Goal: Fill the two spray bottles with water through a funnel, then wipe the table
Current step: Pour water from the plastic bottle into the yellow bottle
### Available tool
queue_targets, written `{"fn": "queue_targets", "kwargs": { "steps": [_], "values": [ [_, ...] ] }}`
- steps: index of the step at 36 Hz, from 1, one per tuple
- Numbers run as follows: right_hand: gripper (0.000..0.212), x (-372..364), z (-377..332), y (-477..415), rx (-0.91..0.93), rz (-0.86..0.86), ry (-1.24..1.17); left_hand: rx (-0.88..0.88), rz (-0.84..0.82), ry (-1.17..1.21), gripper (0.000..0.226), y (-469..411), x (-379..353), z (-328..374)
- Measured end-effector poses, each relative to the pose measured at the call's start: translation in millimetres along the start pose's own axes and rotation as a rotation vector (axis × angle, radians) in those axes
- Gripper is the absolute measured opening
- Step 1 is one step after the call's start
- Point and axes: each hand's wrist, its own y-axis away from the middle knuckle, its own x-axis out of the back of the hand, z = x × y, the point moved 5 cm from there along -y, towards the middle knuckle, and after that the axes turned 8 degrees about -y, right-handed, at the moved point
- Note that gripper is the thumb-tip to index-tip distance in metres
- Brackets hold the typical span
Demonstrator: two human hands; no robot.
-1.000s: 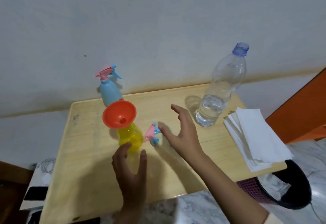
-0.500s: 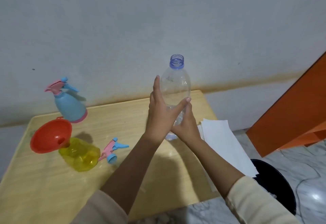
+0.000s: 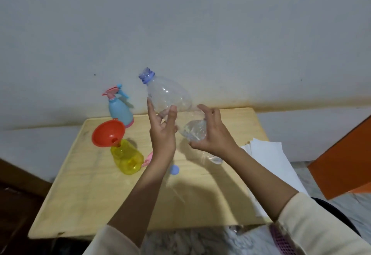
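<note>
A clear water bottle (image 3: 170,98) with an uncapped blue neck hangs tilted above the table, neck up and to the left, a little water in its base. My right hand (image 3: 212,134) grips the base. My left hand (image 3: 162,132) holds the middle, thumb in front and fingers behind. The yellow spray bottle (image 3: 128,158) stands with a red funnel (image 3: 107,133) leaning in its mouth. A blue spray bottle (image 3: 120,110) with its pink and blue head on stands behind. A loose pink spray head (image 3: 148,159) lies partly hidden by my left forearm; a blue round piece (image 3: 174,169) shows beside it.
The wooden table (image 3: 100,204) stands against a grey wall. A stack of white paper towels (image 3: 271,154) lies on its right edge. An orange panel (image 3: 341,164) rises at the right, and a dark bin (image 3: 333,210) sits below the table's right corner.
Both hands went from the yellow bottle to the water bottle. It stood upright on the table; now it is lifted and tilted with its neck to the left.
</note>
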Motion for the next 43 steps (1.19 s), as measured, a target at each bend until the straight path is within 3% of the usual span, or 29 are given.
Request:
{"fn": "queue_targets", "kwargs": {
  "steps": [8,17,28,43],
  "values": [
    [0.107,-18,-17,27,-0.070,-0.206,0.301,0.224,0.060,0.190,0.065,25,22,-31],
    [0.107,-15,-27,43,-0.095,-0.292,0.521,0.446,0.076,0.356,0.065,55,28,-56],
    [0.105,-12,-51,46,-0.080,-0.277,0.594,0.336,0.157,0.383,0.060,60,37,-49],
    [0.104,-7,-74,39,-0.051,-0.292,0.731,0.371,0.173,0.433,0.058,62,40,-38]
  ]
}}
